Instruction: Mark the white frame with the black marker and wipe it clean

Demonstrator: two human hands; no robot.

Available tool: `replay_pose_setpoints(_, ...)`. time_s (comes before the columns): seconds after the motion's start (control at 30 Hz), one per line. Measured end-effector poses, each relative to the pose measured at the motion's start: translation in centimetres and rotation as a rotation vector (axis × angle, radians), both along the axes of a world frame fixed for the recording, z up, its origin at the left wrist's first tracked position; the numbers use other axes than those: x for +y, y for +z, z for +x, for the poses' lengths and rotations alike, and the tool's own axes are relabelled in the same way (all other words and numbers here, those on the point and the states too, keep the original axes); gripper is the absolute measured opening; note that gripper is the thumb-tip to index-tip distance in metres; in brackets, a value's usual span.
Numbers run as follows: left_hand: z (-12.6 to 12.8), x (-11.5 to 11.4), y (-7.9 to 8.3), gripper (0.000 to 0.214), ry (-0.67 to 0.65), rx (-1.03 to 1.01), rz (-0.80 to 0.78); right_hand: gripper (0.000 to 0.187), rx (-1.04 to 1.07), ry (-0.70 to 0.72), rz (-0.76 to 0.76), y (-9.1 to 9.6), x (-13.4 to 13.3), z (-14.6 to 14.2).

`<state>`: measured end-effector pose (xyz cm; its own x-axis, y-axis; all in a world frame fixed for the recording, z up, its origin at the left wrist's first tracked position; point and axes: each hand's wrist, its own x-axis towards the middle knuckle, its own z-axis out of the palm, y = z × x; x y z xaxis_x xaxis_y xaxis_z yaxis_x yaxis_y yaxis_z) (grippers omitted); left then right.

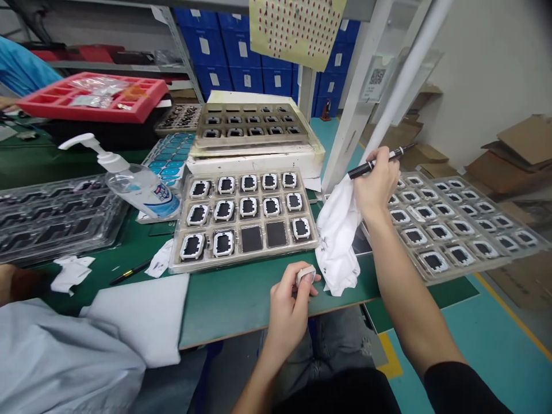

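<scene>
My left hand (pixel 290 305) is closed around a small white-framed square part (pixel 305 275), held just above the green table's front edge (pixel 241 305). My right hand (pixel 376 185) is raised to the right and grips a black pen-like tool (pixel 379 161) together with a crumpled white cloth (pixel 338 238) that hangs down to the table. In front of my left hand lies a beige tray (pixel 244 219) filled with white-framed black parts; two of its bottom-row pockets hold only dark squares.
A second tray of the same parts (pixel 457 221) overhangs the table at right. Stacked trays (pixel 252 123) stand behind. A clear pump bottle (pixel 138 185) lies left of the tray, near clear plastic trays (pixel 56 210). A red tray (pixel 92 95) sits far left. Another person's pale sleeve (pixel 69 356) fills the lower left.
</scene>
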<state>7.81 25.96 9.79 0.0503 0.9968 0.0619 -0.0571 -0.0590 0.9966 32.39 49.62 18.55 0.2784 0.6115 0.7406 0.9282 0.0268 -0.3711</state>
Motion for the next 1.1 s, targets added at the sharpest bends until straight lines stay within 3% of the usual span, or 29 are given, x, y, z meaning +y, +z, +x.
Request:
replay_pose_setpoints(0.13, 0.0, 0.0, 0.1, 0.024, -0.007, -0.002, -0.006, 0.029, 0.099, 0.066, -0.005, 0.5, -1.1, 0.1)
replay_pose_setpoints(0.27, 0.1, 0.0, 0.0, 0.024, -0.004, -0.003, -0.006, 0.014, 0.052, 0.292, 0.061, -0.1, -3.4, 0.1)
replay_pose_setpoints(0.37, 0.1, 0.0, -0.2, 0.025, -0.010, 0.000, -0.009, 0.010, -0.052, 0.407, -0.060, -0.7, -4.6, 0.2)
replay_pose_setpoints(0.53, 0.0, 0.0, -0.3, 0.026, -0.009, 0.009, -0.011, 0.018, -0.240, 0.363, -0.227, -1.6, -5.5, 0.6)
replay_pose_setpoints(0.73, 0.0, -0.1, 0.0, 0.027, -0.012, 0.013, 0.006, 0.045, -0.347, 0.367, -0.170, -3.2, -6.2, 0.0)
replay_pose_setpoints(0.93, 0.0, 0.0, 0.0, 0.026, -0.020, 0.014, 0.016, 0.039, -0.368, 0.340, -0.158, -3.2, -6.2, -0.6)
replay_pose_setpoints(1.1, 0.2, 0.3, -0.2, 0.024, -0.012, 0.017, 0.016, 0.027, -0.208, 0.378, -0.103, -2.5, -6.1, -0.4)
